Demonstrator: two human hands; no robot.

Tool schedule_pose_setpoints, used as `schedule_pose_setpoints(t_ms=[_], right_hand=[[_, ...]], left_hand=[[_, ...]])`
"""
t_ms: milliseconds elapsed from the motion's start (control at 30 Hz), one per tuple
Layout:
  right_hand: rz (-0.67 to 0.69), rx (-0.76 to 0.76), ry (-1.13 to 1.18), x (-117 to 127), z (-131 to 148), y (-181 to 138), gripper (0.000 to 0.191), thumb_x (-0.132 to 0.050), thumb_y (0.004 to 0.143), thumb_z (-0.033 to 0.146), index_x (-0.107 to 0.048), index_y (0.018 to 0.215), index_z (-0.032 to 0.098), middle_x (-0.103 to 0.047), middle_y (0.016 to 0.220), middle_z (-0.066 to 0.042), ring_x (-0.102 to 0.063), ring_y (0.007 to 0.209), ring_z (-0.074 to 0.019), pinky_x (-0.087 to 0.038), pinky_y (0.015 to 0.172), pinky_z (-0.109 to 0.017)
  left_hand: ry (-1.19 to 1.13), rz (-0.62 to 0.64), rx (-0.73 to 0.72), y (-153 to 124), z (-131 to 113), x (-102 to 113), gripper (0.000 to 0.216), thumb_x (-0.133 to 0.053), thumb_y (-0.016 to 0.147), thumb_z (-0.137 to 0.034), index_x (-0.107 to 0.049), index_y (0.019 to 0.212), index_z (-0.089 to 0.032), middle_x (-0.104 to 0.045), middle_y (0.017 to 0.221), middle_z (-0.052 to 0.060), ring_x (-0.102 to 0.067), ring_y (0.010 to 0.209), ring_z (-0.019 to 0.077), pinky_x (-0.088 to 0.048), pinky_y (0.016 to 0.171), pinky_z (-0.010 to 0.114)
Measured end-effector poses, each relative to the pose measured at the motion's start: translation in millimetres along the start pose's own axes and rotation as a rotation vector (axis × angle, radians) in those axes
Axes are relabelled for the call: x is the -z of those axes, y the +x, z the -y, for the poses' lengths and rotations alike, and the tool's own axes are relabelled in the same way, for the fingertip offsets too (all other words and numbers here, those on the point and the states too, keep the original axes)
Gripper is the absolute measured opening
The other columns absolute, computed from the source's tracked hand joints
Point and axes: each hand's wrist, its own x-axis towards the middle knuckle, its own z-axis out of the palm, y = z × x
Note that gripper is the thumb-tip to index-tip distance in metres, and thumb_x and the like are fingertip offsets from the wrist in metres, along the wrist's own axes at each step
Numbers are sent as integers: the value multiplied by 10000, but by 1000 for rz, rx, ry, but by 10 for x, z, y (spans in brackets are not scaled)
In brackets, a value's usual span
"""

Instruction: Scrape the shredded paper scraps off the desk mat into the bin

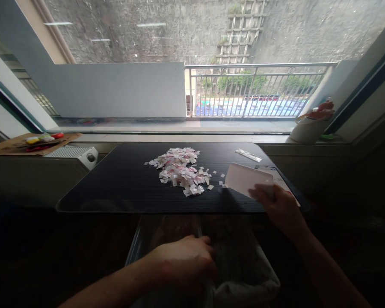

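A heap of small white and pink paper scraps point(181, 169) lies in the middle of a dark ribbed table top point(115, 184). My right hand point(277, 205) is closed on a white card point(245, 179), held tilted just right of the heap, its lower edge near a few stray scraps. My left hand point(184, 261) is curled below the table's front edge, gripping the rim of a bag-lined bin point(244, 273). Its fingertips are hidden inside the rim.
A small clear packet point(248, 155) lies at the table's far right. A white cup point(308, 126) with items stands on the windowsill at right. At left sit a white radiator point(73, 154) and a cardboard sheet point(6, 145) with coloured tools.
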Motion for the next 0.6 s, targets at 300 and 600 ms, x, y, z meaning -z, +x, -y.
schedule_pose_setpoints(t_ms=[300, 600], right_hand=[[72, 41, 190, -29, 109, -126, 226, -657, 802, 455, -706, 828, 236, -804, 800, -57, -746, 750, -266, -586, 713, -364], [70, 18, 297, -126, 108, -321, 235, -648, 848, 453, -713, 855, 227, -817, 823, -65, -768, 775, -260, -606, 733, -356]], left_hand=[[-19, -12, 7, -14, 17, -27, 61, -665, 756, -223, -637, 802, -194, -665, 932, 39, -582, 978, 237, -449, 729, 313], [-86, -23, 45, -21, 56, -69, 52, -655, 723, -187, -628, 767, -186, -673, 938, 23, -594, 965, 224, -472, 803, 322]])
